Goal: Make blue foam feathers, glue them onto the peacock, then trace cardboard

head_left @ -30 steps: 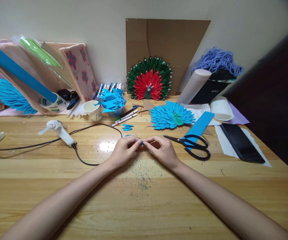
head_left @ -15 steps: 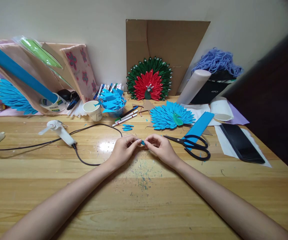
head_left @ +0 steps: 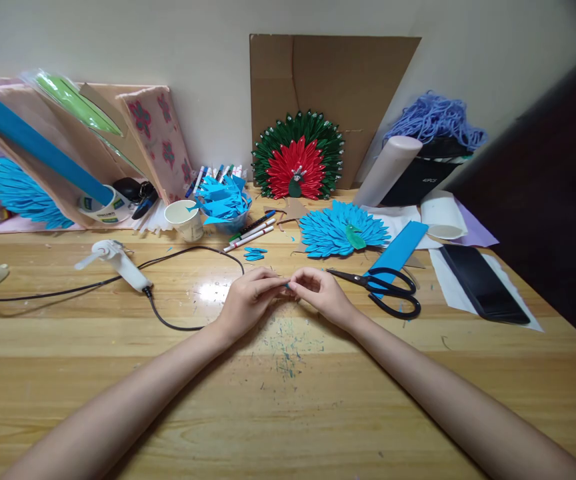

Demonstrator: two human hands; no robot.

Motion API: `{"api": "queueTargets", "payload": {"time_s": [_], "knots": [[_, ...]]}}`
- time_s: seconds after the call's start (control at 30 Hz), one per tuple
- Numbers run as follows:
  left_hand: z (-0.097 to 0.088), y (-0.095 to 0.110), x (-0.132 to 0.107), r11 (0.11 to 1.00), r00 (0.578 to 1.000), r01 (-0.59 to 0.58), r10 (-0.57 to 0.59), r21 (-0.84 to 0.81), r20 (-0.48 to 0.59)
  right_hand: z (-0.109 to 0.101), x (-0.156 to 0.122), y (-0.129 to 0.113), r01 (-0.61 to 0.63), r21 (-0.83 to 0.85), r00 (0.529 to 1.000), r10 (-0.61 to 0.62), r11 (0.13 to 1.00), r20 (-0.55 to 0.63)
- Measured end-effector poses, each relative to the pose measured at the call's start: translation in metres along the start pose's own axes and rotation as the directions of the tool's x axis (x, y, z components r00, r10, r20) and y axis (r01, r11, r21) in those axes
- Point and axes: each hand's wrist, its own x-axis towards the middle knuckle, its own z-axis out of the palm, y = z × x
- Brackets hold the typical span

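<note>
Over the middle of the table, my left hand and my right hand meet fingertip to fingertip. Pinched between them is a small blue paper piece, mostly covered by the fingers. Just beyond my left hand lie several small pointed blue petals. Black-handled scissors rest to the right of my right hand, partly on a blue paper strip. Behind the hands lies a blue peacock of layered petals with a green body.
At left a white glue gun trails a black cord. A paper cup, a tub of blue paper scraps and several markers stand or lie behind. A green-and-red peacock leans on cardboard. A phone lies at right.
The fingers of my left hand have straightened and slid across the blue paper piece, hiding more of it. My right hand keeps nearly the same pinch. The view has shifted slightly.
</note>
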Motion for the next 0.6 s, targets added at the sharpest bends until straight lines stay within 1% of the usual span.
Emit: {"api": "queueTargets", "payload": {"time_s": [0.23, 0.37, 0.5, 0.6], "knots": [[-0.0011, -0.0004, -0.0009, 0.999, 1.0, -0.002, 0.002, 0.034, 0.003, -0.0004, 0.0004, -0.002, -0.005, 0.005, 1.0, 0.005, 1.0, -0.002], [-0.0018, -0.0002, -0.0008, 0.999, 0.999, 0.036, -0.035, 0.025, -0.013, 0.0004, -0.0013, -0.0014, 0.021, -0.015, 0.997, -0.022, 1.0, -0.069], [-0.0011, -0.0001, -0.0007, 0.999, 0.999, 0.041, -0.041, -0.002, -0.029, 0.0012, -0.0055, -0.0025, 0.088, -0.17, 0.99, -0.106, 0.981, -0.095], [-0.0005, 0.0006, -0.0004, 0.999, 0.999, 0.037, -0.037, -0.007, -0.029, 0.0018, -0.0079, -0.0049, 0.175, -0.327, 0.969, -0.221, 0.929, -0.111]]}}
